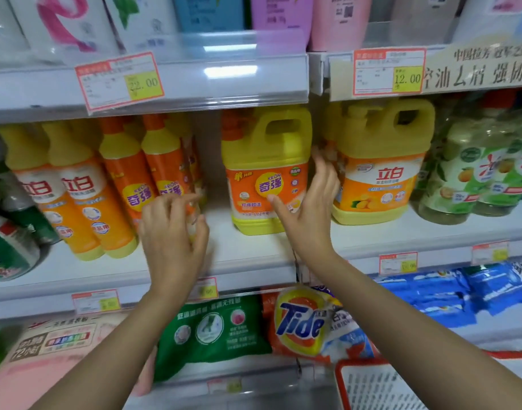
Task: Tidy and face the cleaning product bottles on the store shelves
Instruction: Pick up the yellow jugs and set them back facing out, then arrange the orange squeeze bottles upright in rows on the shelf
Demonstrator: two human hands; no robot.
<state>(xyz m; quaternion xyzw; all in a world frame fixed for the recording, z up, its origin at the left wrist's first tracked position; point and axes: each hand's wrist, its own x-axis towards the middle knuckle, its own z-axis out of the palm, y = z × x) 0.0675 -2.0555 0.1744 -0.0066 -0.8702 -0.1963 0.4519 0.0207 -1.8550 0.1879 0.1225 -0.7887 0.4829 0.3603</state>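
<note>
Hovering: left hand [174,232] before shelf gap [224,248], right hand [310,208] beside jug [265,173].

The person's left hand [172,232] and right hand [310,208] are showing bare, both forearms [112,344] running bare and slim past the Tide bag [301,321] on either side.

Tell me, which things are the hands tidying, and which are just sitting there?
Part of the job:
left hand
right hand
middle yellow jug
right yellow jug
tall orange bottles

Just sitting there:
Tide bag
green bag
red basket
price tags
</note>
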